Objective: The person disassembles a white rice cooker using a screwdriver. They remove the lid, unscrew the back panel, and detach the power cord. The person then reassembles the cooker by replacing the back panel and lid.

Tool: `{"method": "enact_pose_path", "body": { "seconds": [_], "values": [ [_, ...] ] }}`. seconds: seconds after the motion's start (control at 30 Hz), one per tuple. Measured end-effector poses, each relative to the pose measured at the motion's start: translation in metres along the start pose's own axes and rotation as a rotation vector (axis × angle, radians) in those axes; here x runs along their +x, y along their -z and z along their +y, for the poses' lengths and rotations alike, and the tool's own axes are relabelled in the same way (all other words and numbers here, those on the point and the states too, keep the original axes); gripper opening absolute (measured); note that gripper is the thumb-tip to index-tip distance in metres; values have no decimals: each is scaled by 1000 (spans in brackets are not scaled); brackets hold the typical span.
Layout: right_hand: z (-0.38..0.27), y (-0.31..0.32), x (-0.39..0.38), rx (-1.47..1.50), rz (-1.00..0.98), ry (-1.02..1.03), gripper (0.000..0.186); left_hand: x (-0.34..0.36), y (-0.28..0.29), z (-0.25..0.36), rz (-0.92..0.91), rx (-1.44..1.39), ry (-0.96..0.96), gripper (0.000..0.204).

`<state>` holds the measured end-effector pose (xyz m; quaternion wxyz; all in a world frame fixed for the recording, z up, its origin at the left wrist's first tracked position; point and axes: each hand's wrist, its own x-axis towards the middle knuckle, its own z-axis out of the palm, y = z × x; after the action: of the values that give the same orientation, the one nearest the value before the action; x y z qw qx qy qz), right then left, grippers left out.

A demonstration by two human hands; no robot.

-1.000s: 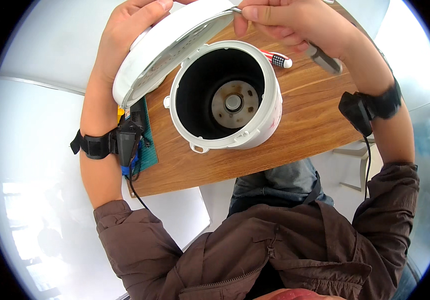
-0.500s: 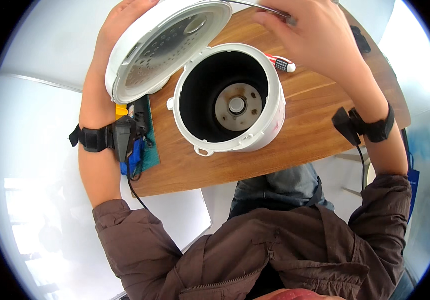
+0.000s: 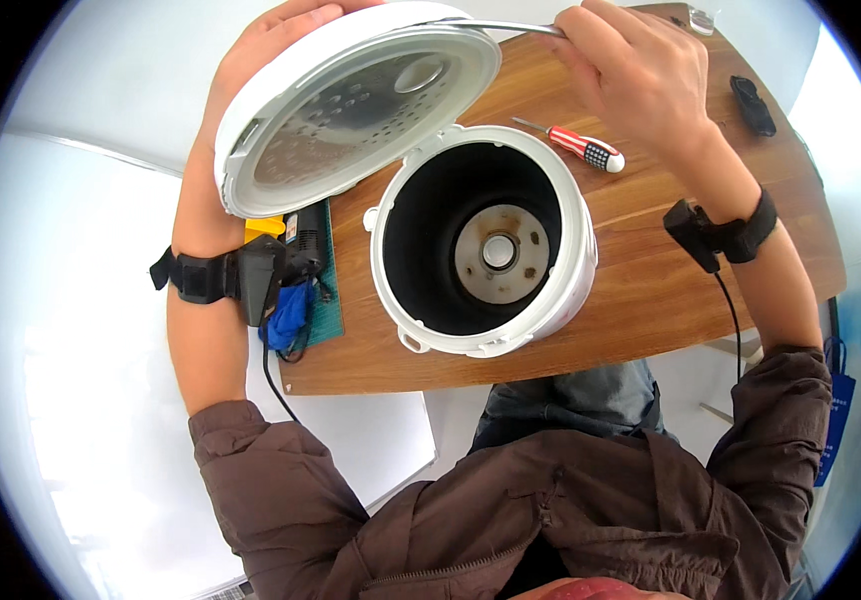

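A white rice cooker [image 3: 580,270] stands on the wooden table with its lid [image 3: 350,120] swung up to the left. Inside the dark pot well a round heating plate [image 3: 485,282] shows brown stains. My left hand [image 3: 275,45] grips the lid's outer side from behind; part of its fingers is hidden. In my right hand [image 3: 640,75] a slim silver metal tool [image 3: 510,26] is pinched, its far end against the lid's upper rim. Just right of the cooker lies a red and white screwdriver [image 3: 585,148].
The wooden table [image 3: 690,290] has a curved edge. A black object [image 3: 752,106] rests at its far right. Under my left forearm are a green mat [image 3: 328,318], a blue cloth-like item [image 3: 287,315] and a yellow piece [image 3: 264,228]. A blue bag [image 3: 836,425] hangs at the right.
The view has shifted, so the cooker sits lower and further right and the screwdriver shows whole. My left hand still holds the lid, and the tool stays at its rim.
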<state>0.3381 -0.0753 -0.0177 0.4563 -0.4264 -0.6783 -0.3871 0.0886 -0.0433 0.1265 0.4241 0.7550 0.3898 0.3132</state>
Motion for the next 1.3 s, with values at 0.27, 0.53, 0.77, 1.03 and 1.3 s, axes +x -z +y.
{"method": "enact_pose_path", "body": {
  "seconds": [0.27, 0.53, 0.77, 1.03, 1.3],
  "values": [
    [13, 20, 17, -19, -182, 58, 17, 6, -4, 7, 75, -65, 136, 20],
    [24, 33, 40, -25, -209, 231, 18, 10, -4, 4, 102, -102, 208, 13],
    [34, 42, 47, -38, -252, 322, 20, 11, 0, 4, 46, -112, 213, 13],
    [44, 49, 57, -46, -279, 406, 19, 10, 1, 3, -15, -114, 185, 14],
    [18, 52, 36, -60, -313, 202, 14, 5, 9, 3, -122, -134, 99, 15]
  ]
}}
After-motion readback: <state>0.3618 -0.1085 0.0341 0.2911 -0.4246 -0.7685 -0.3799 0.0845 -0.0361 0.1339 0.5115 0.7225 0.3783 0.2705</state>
